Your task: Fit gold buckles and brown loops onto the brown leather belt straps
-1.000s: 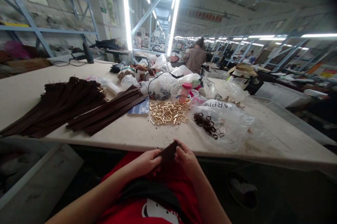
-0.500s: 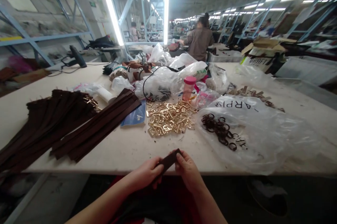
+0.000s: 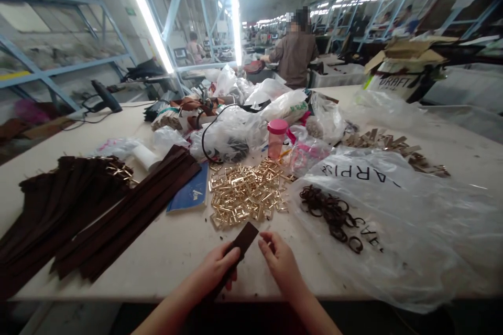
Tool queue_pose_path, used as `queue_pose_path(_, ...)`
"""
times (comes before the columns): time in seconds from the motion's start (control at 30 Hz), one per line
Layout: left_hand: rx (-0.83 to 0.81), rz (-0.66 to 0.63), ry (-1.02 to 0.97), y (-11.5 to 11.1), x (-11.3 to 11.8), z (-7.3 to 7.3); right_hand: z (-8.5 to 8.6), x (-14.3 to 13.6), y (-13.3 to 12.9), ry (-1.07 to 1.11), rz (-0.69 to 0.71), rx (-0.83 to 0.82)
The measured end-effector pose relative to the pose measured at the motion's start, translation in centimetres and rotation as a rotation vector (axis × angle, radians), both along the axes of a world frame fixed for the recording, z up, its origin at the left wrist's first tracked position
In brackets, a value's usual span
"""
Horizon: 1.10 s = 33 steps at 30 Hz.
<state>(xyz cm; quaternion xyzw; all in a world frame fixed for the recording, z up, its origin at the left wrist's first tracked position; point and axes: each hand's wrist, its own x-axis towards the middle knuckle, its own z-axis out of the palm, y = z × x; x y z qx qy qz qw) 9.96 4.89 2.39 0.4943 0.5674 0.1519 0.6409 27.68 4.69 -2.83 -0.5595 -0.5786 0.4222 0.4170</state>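
A dark brown strap is pinched between thumb and fingers of my left hand, its square end pointing up and right. Just to the right of that end is my right hand, fingers loosely curled and apart, holding nothing. Beyond both hands lies a pile of gold metal buckles. Dark brown rings rest on a clear plastic bag to the right. Several brown straps lie in a bundle on the left.
On the white table are a blue booklet, a pink-lidded jar, a white roll and heaped plastic bags. More straps fan out far left. A person stands beyond the table.
My right hand has let go of the strap end and moved slightly right. The view has shifted, showing the table's front edge lower in the picture.
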Motion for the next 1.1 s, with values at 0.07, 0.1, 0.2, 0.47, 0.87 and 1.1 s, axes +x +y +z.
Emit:
queue_pose_path(0.07, 0.006, 0.060, -0.045, 0.1, -0.5, -0.3, 0.5, 0.5, 1.6, -0.206, -0.054, 0.086)
queue_pose_path(0.1, 0.005, 0.076, -0.068, 0.1, -0.7, -0.5, 0.6, 0.3, 2.5, -0.292, -0.052, 0.133)
queue_pose_path(0.2, -0.001, 0.069, -0.112, -0.3, -1.3, -0.9, 0.5, -1.1, 4.8, -0.468, -0.033, 0.219)
queue_pose_path(0.47, -0.041, 0.127, -0.171, -1.5, -4.8, 0.1, -0.9, -3.3, 5.8, -0.414, -0.108, 0.283)
queue_pose_path(0.87, 0.004, 0.251, -0.433, -1.9, -6.7, 0.5, 0.0, -10.8, -3.3, 0.197, -0.015, 0.141)
queue_pose_path(1.1, 0.208, 0.162, -0.324, -1.8, -7.2, -0.3, 1.1, -10.9, -4.8, 0.338, 0.176, 0.057)
